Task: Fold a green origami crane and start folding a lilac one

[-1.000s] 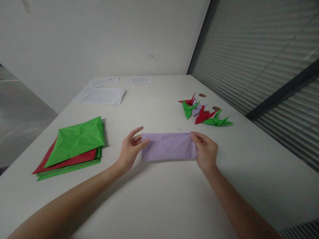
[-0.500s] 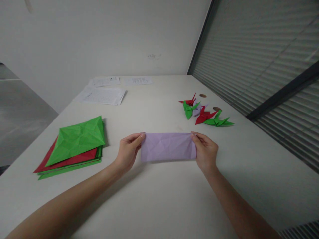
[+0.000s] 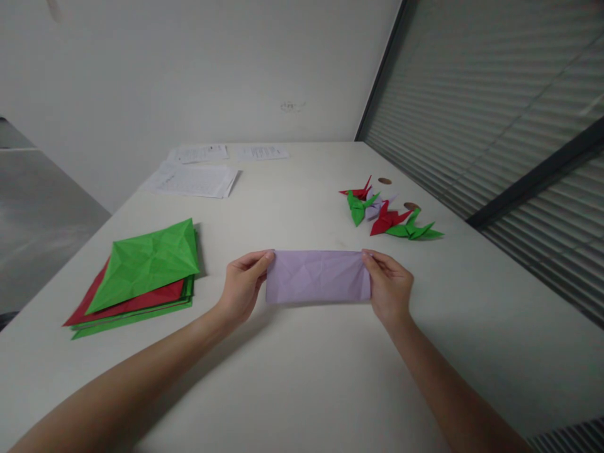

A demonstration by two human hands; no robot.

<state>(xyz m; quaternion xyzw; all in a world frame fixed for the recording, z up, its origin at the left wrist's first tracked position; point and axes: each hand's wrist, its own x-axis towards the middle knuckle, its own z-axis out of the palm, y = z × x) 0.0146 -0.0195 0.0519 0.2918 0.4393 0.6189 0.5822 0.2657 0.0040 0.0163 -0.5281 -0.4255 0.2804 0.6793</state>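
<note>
A sheet of purple origami paper [image 3: 318, 277], creased and folded into a long rectangle, is stretched between my two hands just above the table. My left hand [image 3: 245, 283] pinches its upper left corner between thumb and fingers. At the upper right corner, my right hand [image 3: 391, 283] has the same kind of pinch. To the left lies a stack of green paper [image 3: 151, 261] and red paper [image 3: 87, 299]. Several folded paper cranes sit to the right, among them a red crane [image 3: 387, 219], a green crane [image 3: 415, 229] and a purple crane [image 3: 374, 206].
Printed sheets [image 3: 195, 181] lie at the back left of the white table [image 3: 292, 384]. Two round brown table inserts [image 3: 411, 206] are near the right edge. A wall [image 3: 212, 69] stands behind, and window blinds [image 3: 481, 94] run along the right.
</note>
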